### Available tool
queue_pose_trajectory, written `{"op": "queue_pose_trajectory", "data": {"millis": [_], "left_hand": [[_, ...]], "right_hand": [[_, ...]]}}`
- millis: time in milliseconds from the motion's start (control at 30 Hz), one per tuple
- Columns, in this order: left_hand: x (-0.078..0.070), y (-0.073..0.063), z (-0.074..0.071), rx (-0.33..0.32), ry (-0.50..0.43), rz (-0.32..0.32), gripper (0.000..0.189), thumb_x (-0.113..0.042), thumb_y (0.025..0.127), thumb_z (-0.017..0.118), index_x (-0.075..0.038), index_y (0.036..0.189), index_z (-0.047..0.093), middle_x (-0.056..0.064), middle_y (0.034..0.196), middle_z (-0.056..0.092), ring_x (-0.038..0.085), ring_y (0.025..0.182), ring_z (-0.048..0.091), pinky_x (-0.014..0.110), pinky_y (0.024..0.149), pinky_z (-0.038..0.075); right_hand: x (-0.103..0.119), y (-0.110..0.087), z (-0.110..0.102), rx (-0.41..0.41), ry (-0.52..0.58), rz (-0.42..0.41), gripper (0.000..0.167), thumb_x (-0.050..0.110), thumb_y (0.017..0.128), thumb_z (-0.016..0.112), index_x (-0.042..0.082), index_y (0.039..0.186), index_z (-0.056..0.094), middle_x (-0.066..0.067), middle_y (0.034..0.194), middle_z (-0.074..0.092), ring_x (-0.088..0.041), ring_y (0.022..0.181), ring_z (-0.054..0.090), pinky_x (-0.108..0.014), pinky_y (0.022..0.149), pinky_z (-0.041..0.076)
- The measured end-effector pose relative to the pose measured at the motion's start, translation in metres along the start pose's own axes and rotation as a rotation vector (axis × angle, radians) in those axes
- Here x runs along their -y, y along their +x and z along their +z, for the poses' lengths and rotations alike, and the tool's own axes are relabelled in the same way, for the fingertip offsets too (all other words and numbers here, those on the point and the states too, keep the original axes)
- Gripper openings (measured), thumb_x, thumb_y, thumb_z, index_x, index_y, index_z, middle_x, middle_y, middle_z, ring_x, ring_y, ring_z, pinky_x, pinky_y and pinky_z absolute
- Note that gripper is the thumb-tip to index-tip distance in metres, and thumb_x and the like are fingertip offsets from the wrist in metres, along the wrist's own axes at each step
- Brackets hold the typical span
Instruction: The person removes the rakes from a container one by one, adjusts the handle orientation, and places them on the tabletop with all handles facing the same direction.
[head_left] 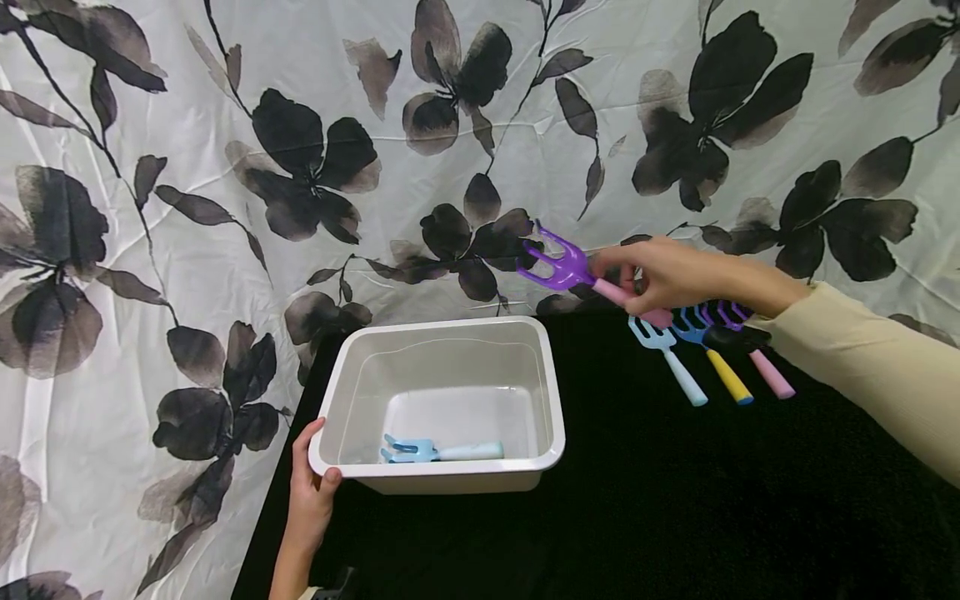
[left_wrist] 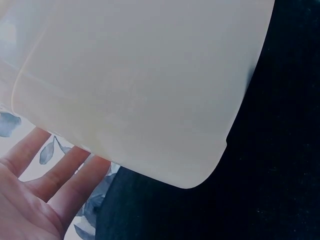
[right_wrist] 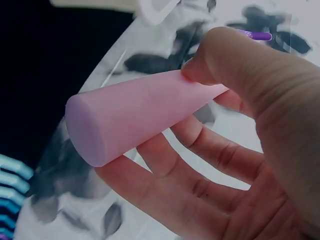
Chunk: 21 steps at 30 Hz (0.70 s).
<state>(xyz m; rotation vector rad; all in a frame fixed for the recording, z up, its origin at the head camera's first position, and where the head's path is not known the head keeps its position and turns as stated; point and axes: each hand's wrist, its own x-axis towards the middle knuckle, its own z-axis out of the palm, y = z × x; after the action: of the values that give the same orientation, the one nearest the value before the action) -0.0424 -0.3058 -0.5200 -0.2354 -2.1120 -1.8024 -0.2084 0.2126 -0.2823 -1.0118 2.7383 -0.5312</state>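
Note:
My right hand [head_left: 660, 271] holds a small garden hand fork with purple tines [head_left: 564, 265] and a pink handle [right_wrist: 135, 115]. It is raised in front of the curtain, to the right of a white plastic basin [head_left: 442, 468]. In the right wrist view, thumb and fingers pinch the handle, and a purple tine tip shows beyond the thumb. My left hand [head_left: 309, 492] grips the basin by its near left corner; the left wrist view shows its fingers [left_wrist: 75, 185] against the outer wall. Inside the basin lies a light blue hand fork [head_left: 468, 452].
To the right on the black tabletop [head_left: 675, 500] are a light blue fork [head_left: 684, 375], a blue fork with a yellow handle [head_left: 727, 375] and a purple fork with a pink handle [head_left: 771, 372], partly behind the right arm. A floral curtain [head_left: 525, 150] hangs behind the table.

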Motion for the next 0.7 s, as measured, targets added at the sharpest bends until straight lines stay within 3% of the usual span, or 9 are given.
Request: {"op": "queue_pose_trajectory", "data": {"millis": [300, 467, 700], "left_hand": [[0.003, -0.002, 0.000, -0.013, -0.035, -0.008, 0.065, -0.013, 0.103, 0.062, -0.011, 0.159, 0.028, 0.004, 0.149, 0.037, 0.031, 0.123, 0.045, 0.019, 0.093, 0.048], [0.004, -0.004, 0.001, -0.022, -0.052, -0.010, 0.066, -0.011, 0.102, 0.063, -0.010, 0.158, 0.028, 0.006, 0.147, 0.039, 0.031, 0.123, 0.045, 0.019, 0.093, 0.048], [0.004, -0.004, 0.002, -0.018, -0.055, 0.006, 0.067, -0.013, 0.102, 0.064, -0.010, 0.158, 0.028, 0.006, 0.148, 0.038, 0.030, 0.124, 0.045, 0.019, 0.095, 0.046]], "right_hand": [[-0.057, -0.059, 0.010, -0.053, 0.068, 0.162, 0.053, 0.009, 0.085, 0.079, 0.012, 0.133, 0.057, -0.005, 0.095, 0.067, -0.014, 0.072, 0.068, -0.030, 0.055, 0.054], [-0.088, -0.095, 0.032, -0.104, 0.135, 0.214, 0.050, 0.006, 0.088, 0.078, 0.007, 0.133, 0.056, -0.005, 0.090, 0.068, -0.013, 0.065, 0.065, -0.030, 0.052, 0.055], [-0.124, -0.147, 0.071, -0.139, 0.166, 0.357, 0.054, 0.010, 0.090, 0.078, 0.004, 0.135, 0.051, -0.007, 0.092, 0.069, -0.015, 0.067, 0.066, -0.031, 0.051, 0.055]]}}
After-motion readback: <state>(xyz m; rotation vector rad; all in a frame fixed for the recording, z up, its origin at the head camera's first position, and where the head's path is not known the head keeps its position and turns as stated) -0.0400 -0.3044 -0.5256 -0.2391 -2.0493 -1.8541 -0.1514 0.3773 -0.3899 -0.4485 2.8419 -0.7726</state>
